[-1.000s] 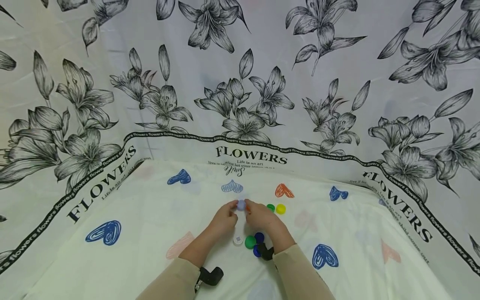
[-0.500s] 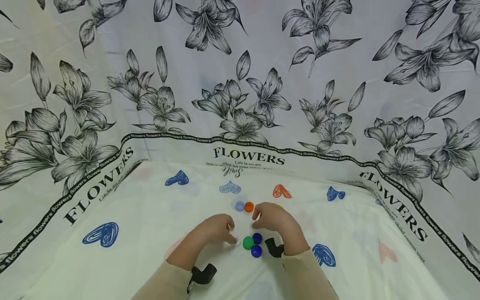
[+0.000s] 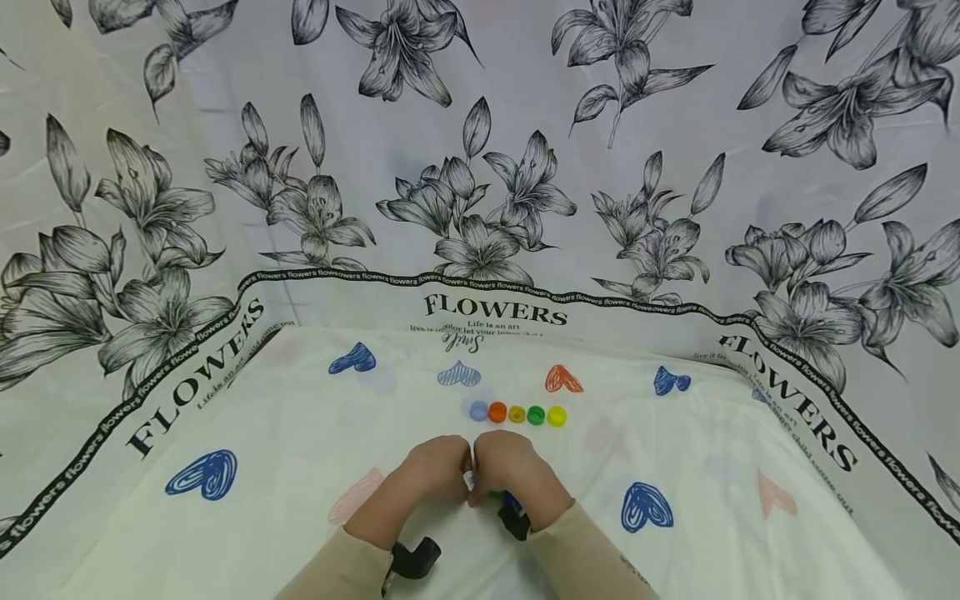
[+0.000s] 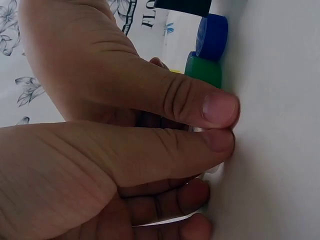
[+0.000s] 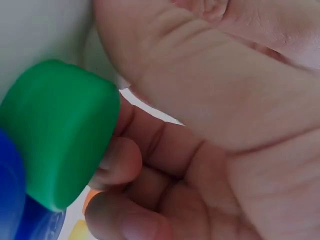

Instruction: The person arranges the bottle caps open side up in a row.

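Observation:
A white bottle cap [image 3: 469, 480], mostly covered by fingers, is between my two hands on the cloth. My left hand [image 3: 438, 468] pinches it from the left, and my right hand [image 3: 513, 468] grips it from the right. The thumbs meet tip to tip in the left wrist view, where only a sliver of the white cap shows. Close beside the right fingers is a green bottle cap [image 5: 60, 130], with a blue bottle cap [image 4: 212, 37] touching or very near it. A second blue cap is partly hidden behind these.
Farther out, a row of caps runs left to right: light blue [image 3: 478, 411], orange [image 3: 497, 412], dark yellow [image 3: 517, 414], green [image 3: 536, 415] and bright yellow [image 3: 557, 416]. A heart-printed white cloth [image 3: 285, 467] covers the surface. Flowered curtains [image 3: 420, 192] stand behind and at the sides.
Both hands have left the light blue cap and come nearer to the body, closing on the white cap from both sides. The row of caps is now uncovered.

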Demonstrator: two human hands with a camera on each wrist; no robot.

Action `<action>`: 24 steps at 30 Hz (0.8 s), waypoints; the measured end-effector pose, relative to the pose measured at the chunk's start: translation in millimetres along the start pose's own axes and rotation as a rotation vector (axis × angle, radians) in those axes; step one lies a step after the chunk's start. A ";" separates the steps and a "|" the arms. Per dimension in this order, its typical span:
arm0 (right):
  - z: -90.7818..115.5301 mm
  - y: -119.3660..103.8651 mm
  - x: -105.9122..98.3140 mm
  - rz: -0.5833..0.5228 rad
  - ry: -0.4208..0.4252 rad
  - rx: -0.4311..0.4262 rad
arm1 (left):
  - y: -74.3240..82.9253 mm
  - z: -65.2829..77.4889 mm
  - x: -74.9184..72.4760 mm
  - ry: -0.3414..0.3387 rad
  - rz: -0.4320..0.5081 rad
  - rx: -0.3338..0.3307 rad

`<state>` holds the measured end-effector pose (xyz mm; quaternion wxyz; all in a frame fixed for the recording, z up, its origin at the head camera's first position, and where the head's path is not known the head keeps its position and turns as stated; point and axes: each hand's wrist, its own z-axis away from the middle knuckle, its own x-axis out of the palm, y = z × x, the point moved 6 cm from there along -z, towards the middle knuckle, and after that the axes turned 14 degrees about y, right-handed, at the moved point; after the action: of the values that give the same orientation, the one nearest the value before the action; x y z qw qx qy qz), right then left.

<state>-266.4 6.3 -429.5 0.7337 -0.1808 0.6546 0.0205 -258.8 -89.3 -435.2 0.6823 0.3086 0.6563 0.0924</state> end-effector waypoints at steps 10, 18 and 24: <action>-3.0 8.4 -11.2 -0.145 -0.014 -0.030 | -12.3 -5.0 -4.8 -0.064 0.208 -0.056; -13.3 18.4 -29.1 -0.327 0.064 -0.186 | -27.6 -17.2 -16.2 -0.043 0.414 -0.078; -20.6 27.8 -28.0 -0.466 0.061 -0.150 | -38.4 -23.7 -13.4 0.088 0.534 -0.190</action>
<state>-297.4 31.9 -410.7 0.6831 -0.3814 0.6136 -0.1064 -293.7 -119.8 -443.6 0.6307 0.4007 0.5691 0.3430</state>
